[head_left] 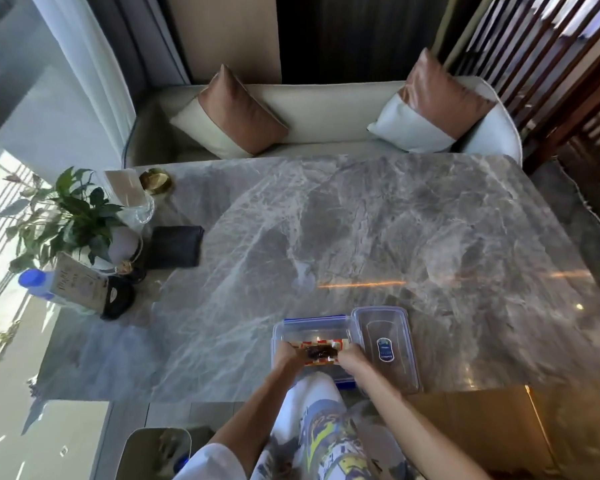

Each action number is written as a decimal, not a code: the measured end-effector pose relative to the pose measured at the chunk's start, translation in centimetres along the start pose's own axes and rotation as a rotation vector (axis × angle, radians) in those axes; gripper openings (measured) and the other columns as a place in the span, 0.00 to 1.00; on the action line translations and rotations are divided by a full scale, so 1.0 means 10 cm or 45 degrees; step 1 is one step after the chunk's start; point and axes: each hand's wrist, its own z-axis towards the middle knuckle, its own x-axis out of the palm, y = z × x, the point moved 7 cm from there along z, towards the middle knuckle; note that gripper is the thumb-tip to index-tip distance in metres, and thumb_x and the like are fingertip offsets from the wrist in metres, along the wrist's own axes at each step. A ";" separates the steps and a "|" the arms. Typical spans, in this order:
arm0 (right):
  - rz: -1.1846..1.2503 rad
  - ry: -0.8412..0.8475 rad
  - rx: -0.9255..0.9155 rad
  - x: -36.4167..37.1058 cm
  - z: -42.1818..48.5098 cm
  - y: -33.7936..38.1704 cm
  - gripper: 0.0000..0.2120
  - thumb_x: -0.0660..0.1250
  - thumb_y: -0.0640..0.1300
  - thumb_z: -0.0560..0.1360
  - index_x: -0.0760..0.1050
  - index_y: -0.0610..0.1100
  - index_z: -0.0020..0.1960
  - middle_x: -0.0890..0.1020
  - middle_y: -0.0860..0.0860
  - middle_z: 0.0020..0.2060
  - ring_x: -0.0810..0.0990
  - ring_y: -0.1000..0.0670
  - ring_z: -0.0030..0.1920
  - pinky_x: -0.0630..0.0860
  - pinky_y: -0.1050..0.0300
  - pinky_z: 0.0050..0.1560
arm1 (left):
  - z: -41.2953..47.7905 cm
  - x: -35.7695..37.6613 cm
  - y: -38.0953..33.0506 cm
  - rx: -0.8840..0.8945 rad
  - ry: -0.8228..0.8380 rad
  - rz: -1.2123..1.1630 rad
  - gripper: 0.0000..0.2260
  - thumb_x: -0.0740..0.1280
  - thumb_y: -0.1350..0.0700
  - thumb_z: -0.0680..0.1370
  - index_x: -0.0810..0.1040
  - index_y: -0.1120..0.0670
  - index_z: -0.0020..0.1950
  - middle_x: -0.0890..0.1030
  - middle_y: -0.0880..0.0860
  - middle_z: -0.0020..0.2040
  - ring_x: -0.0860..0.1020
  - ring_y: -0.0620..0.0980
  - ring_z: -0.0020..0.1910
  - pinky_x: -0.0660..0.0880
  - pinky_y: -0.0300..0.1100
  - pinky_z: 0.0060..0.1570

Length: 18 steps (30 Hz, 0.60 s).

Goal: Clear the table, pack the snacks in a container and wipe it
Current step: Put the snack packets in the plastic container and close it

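Low centre of the frame: snack packet (321, 351) held at its two ends over the clear container (309, 332), left hand (288, 355) and right hand (352, 356) each closed in a pinching grip. Probably light, crinkly, slippery; best kept by the ends and lowered flat. Lid (385, 344) beside it on the surface (361, 237).

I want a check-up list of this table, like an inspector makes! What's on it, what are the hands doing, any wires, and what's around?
Surface: grey marble table, mostly bare, with sun glare.
Job's things: clear container at the near edge, snack packet going in; its lid lies right beside it.
Clutter: far left, a plant, blue-capped bottle, black wallet, gold dish and glass jar.
Grippers: left hand and right hand each hold one end of the snack packet.
Cables: nothing seen.
Surroundings: cream sofa with two cushions behind; window to the left.
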 end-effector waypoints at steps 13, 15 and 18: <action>0.112 0.097 0.016 0.01 0.10 -0.08 0.18 0.58 0.32 0.75 0.73 0.36 0.64 0.79 0.38 0.60 0.78 0.40 0.61 0.75 0.44 0.66 | 0.01 0.08 0.01 -0.133 0.080 -0.013 0.12 0.66 0.59 0.78 0.70 0.57 0.36 0.71 0.51 0.32 0.69 0.44 0.29 0.64 0.27 0.13; 0.109 0.141 0.016 -0.01 0.09 -0.07 0.18 0.60 0.32 0.73 0.74 0.36 0.62 0.80 0.38 0.59 0.79 0.40 0.60 0.75 0.43 0.65 | 0.03 0.13 0.01 -0.119 0.097 -0.009 0.08 0.64 0.60 0.79 0.74 0.61 0.41 0.72 0.51 0.33 0.70 0.44 0.29 0.66 0.28 0.14; 0.090 0.169 -0.013 -0.04 0.06 -0.05 0.22 0.61 0.33 0.73 0.71 0.39 0.67 0.78 0.40 0.63 0.77 0.41 0.63 0.73 0.47 0.67 | 0.03 0.10 -0.02 -0.050 0.034 0.198 0.08 0.62 0.58 0.79 0.77 0.62 0.50 0.78 0.58 0.41 0.71 0.48 0.33 0.67 0.35 0.23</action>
